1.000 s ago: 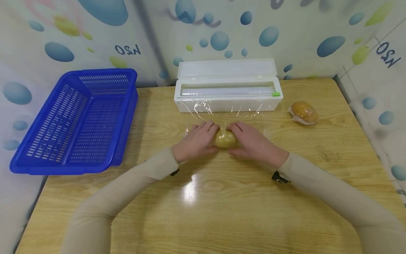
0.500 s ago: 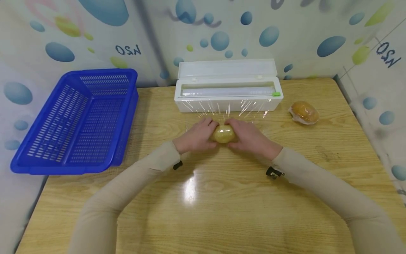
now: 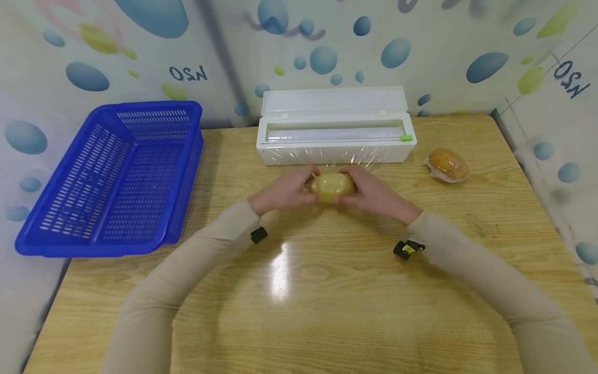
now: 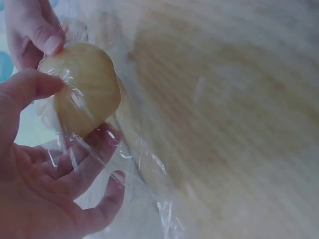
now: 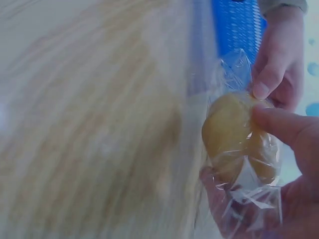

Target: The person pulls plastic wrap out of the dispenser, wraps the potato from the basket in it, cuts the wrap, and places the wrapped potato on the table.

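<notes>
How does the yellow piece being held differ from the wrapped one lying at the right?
Colour: the held piece is pale yellow; the lying piece is golden brown.
Support: the left grip and right grip hold the held piece; the lying piece rests on the table.
Wrapping: clear film spreads loosely beyond the held piece; on the lying piece it is gathered close.
Shared: both are rounded and film-covered.
</notes>
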